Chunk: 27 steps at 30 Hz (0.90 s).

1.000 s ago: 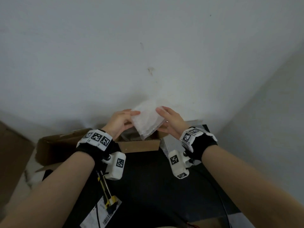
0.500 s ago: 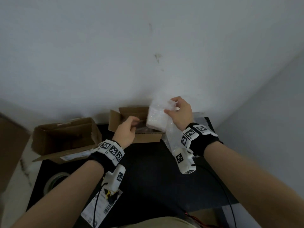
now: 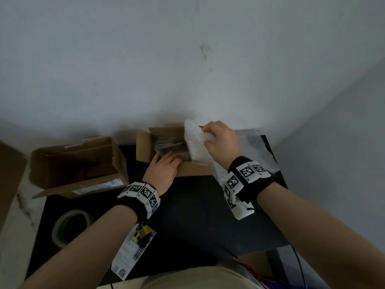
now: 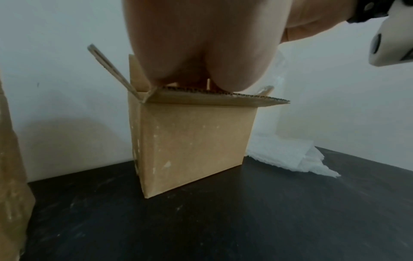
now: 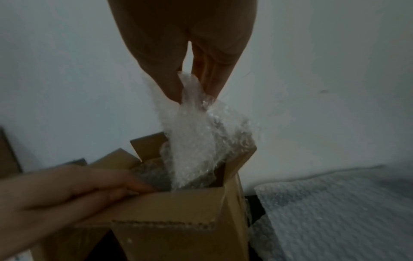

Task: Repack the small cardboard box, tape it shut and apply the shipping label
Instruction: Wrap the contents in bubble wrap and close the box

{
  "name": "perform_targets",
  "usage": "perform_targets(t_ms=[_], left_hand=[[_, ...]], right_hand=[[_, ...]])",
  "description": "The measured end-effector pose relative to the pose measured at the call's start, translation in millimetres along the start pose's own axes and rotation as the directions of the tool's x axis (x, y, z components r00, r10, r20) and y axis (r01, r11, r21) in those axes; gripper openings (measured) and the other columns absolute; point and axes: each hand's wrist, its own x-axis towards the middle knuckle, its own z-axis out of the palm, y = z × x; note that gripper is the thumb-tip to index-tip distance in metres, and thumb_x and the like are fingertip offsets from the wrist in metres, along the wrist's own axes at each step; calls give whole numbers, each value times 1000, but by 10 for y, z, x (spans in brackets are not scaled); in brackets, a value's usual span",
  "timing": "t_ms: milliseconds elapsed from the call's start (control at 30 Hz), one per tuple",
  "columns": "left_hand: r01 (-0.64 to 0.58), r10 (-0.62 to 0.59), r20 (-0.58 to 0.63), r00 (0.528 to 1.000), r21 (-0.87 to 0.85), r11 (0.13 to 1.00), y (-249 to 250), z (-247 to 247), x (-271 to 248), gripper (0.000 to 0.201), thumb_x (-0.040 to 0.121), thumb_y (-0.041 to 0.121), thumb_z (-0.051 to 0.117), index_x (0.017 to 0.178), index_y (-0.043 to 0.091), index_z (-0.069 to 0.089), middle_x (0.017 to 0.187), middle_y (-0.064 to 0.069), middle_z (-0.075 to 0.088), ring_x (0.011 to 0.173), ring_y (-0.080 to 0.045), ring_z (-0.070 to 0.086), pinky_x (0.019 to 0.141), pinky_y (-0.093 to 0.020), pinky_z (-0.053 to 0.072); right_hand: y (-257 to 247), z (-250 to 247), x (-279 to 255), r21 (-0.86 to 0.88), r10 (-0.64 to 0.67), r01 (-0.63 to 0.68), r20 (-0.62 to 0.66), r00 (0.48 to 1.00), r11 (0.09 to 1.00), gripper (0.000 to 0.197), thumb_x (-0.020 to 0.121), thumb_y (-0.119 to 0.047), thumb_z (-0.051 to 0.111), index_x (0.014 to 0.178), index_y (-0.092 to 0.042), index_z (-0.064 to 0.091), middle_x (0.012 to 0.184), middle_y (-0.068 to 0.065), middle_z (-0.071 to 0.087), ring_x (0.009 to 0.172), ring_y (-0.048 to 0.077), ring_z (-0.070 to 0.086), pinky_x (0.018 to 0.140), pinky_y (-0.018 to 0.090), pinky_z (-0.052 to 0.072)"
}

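Observation:
The small cardboard box (image 3: 145, 147) stands open at the back of the black table (image 3: 198, 215), with a wrapped dark item inside. My left hand (image 3: 168, 158) reaches over the near flap, its fingers straight, the tips resting on the contents (image 5: 147, 174). My right hand (image 3: 205, 135) pinches the top of a folded piece of bubble wrap (image 3: 195, 144) between thumb and fingers. The bubble wrap (image 5: 201, 141) hangs upright, its lower end inside the right side of the box (image 5: 178, 229). The left wrist view shows the box (image 4: 192, 141) from the front, below my palm.
A larger open cardboard box (image 3: 77, 163) lies on its side at the left. A tape roll (image 3: 70, 228) sits near the front left. The shipping label (image 3: 131, 251) lies under my left forearm with a yellow cutter (image 3: 142, 236) on it. A loose bubble wrap sheet (image 3: 256, 151) lies right of the small box.
My left hand let go of the bubble wrap and dropped into the box. My right hand alone carried the wrap to the right and lowered its end into the box.

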Motion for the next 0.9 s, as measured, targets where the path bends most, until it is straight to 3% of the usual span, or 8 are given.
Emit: perform_targets(t_ms=[167, 333, 500, 633, 733, 900], left_hand=[[74, -73, -5, 997, 34, 997, 42, 28, -23, 39, 89, 14, 52, 128, 15, 53, 130, -9, 57, 129, -29, 45, 113, -50, 20], [135, -137, 25, 990, 90, 987, 58, -21, -18, 42, 92, 23, 40, 133, 19, 47, 134, -9, 52, 131, -35, 39, 115, -48, 18], [141, -152, 194, 969, 70, 988, 155, -61, 49, 53, 95, 16, 39, 145, 25, 24, 153, 4, 26, 145, -18, 10, 113, -56, -3], [146, -155, 188, 970, 61, 987, 156, -91, 78, 50, 93, 17, 42, 141, 27, 30, 147, 0, 33, 142, -21, 19, 113, -58, 0], [150, -158, 170, 973, 56, 987, 118, -100, 67, 48, 92, 18, 46, 138, 25, 35, 140, -3, 40, 137, -21, 30, 114, -57, 2], [158, -166, 186, 968, 56, 986, 116, -100, 61, 49, 91, 18, 46, 138, 24, 35, 138, -3, 41, 134, -21, 33, 113, -56, 0]], right_hand=[[59, 130, 31, -102, -11, 14, 29, 1000, 995, 23, 76, 4, 58, 94, -6, 68, 105, 11, 58, 83, 31, 59, 69, 43, 51], [42, 175, 41, -139, -104, 118, 102, 989, 983, 21, 80, -1, 61, 95, -9, 73, 103, 8, 62, 86, 26, 59, 70, 37, 50], [28, 140, 67, -360, -13, 122, 291, 957, 925, 32, 87, -5, 56, 115, -15, 67, 118, 8, 55, 102, 31, 57, 80, 38, 49], [-51, 170, 134, -453, 71, 102, 351, 934, 886, 32, 88, -7, 56, 117, -14, 65, 121, 10, 52, 107, 31, 56, 87, 37, 47], [-78, 299, 148, -507, 106, 88, 340, 935, 857, 27, 87, -11, 59, 114, -9, 64, 118, 10, 52, 105, 30, 58, 85, 35, 47], [-54, 440, 139, -526, 149, 74, 368, 918, 847, 26, 93, -7, 51, 117, -2, 59, 124, 14, 49, 110, 32, 55, 88, 36, 47]])
